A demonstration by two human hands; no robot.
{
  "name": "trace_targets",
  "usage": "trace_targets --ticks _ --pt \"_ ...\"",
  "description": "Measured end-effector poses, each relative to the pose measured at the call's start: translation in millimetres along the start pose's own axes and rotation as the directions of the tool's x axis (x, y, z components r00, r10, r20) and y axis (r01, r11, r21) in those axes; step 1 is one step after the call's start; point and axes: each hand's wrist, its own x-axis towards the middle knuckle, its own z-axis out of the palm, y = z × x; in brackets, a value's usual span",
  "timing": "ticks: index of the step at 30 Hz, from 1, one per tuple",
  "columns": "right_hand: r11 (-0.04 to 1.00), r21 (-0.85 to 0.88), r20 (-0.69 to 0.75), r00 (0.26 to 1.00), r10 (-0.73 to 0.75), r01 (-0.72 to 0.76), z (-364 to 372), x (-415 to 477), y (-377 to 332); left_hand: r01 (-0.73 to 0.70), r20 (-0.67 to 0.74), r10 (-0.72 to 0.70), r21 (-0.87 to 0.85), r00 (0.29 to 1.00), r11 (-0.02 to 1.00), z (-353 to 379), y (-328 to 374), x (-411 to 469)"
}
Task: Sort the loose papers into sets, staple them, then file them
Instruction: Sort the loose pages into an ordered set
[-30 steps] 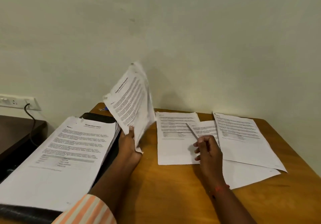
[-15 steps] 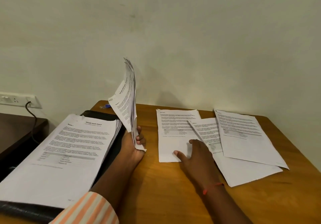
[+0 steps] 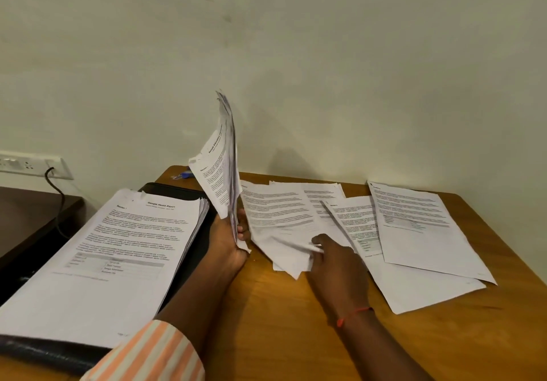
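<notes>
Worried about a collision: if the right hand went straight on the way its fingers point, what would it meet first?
Probably the left hand and the upright paper bundle it grips; the right hand, pinching a loose sheet, points up-left. Depth unclear.

Orange-and-white striped sleeve [image 3: 148,354], red wrist thread [image 3: 353,313], black folder [image 3: 183,191].

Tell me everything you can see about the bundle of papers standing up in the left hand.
The bundle of papers is several white sheets printed with black text under a bold heading, too blurred to read. It stands nearly upright, seen almost edge-on, its top edges fanned and slightly curled. The left hand grips its bottom edge, a corner poking out below the fingers. It rises over the wooden table.
</notes>
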Motion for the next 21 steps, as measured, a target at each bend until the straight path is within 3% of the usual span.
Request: trace_targets --ticks 3,6,10,15,18,21 --pt "0.990 0.126 -0.218 0.975 -0.034 0.063 -6 0 -1 -0.122 -0.022 0.123 0.068 0.992 0.990 0 -2 -3" --pt "0.978 0.154 -0.301 0.949 -0.091 0.142 -5 1 1 -0.093 0.031 0.091 0.075 0.995 0.993 3 -3 -9" --pt "0.964 0.069 -0.327 0.919 -0.221 0.256 1 4 8 -0.011 0.117 0.012 -0.012 0.993 1.000 7 -3 -17" --pt "0.947 0.018 -0.297 0.906 -0.302 0.322 1 7 9 0.003 0.141 -0.010 0.047 0.990 0.999 10 -2 -20" --pt "0.909 0.180 -0.265 0.908 -0.324 0.376 -4 4 7 -0.014 0.126 0.002 0.092 0.992 0.996 7 -5 -16" --pt "0.870 0.337 -0.367 0.901 -0.231 0.361 -15 7 13 -0.019 0.136 0.012 0.048 0.991 0.999 0 -6 -7"
